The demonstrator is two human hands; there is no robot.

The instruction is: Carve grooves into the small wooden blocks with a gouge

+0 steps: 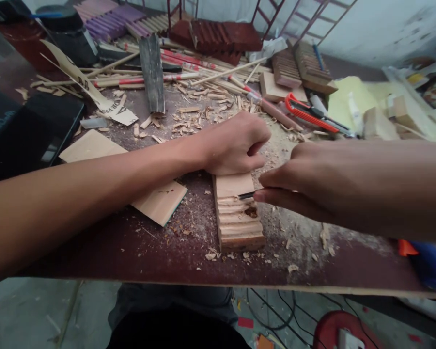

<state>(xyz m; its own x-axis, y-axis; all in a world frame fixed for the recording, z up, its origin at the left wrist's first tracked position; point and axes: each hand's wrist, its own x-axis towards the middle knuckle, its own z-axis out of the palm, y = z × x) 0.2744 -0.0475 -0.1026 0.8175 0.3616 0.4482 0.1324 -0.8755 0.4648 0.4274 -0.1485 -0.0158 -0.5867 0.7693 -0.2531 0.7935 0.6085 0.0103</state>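
Note:
A pale wooden block (236, 218) lies near the front of the table, its near half cut with several crosswise grooves and marked by a dark knot. My left hand (238, 143) is closed over the far end of the block; its fingertips are hidden. From the right, my right hand (298, 184) grips a slim carving chisel (246, 196), whose dark metal tip touches the block's top at the farthest groove. The chisel's handle is hidden inside the fist. Under my left forearm rests a flat wooden board (162, 203).
Wood shavings (192, 118) litter the table (131, 257). An orange utility knife (312, 114) lies beyond my right hand. Thin sticks, grooved blocks (312, 65) and a dark upright strip (152, 75) stand behind. At left are a black box (25, 128) and jars (67, 36).

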